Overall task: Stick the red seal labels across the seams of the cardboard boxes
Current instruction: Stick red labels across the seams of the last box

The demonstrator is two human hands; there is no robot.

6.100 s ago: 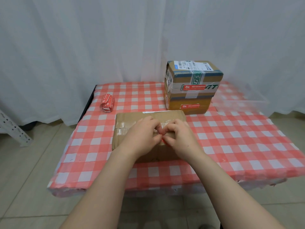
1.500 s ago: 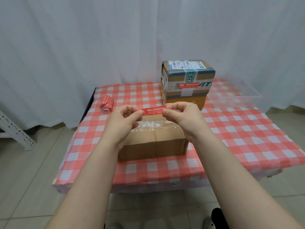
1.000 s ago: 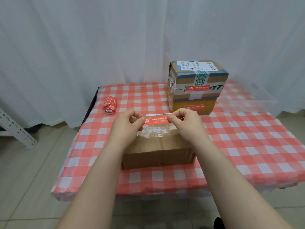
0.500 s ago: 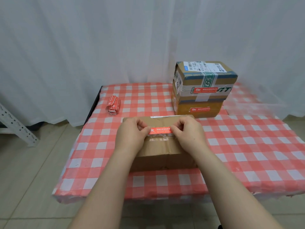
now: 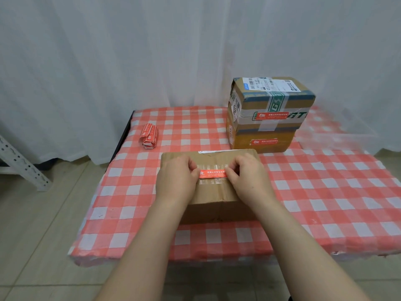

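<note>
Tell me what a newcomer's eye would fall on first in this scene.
First, the two hands at the centre: the left hand and right hand pinch the ends of a red seal label on top of the flat cardboard box, over its clear tape. Next, the red-and-white checked tablecloth, and the taller taped parcel at the back right with two red labels on its near face. A bundle of red labels lies at the back left.

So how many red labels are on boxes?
3: held label on the near box; upper label and lower label on the stacked boxes; more may be hidden.
</note>
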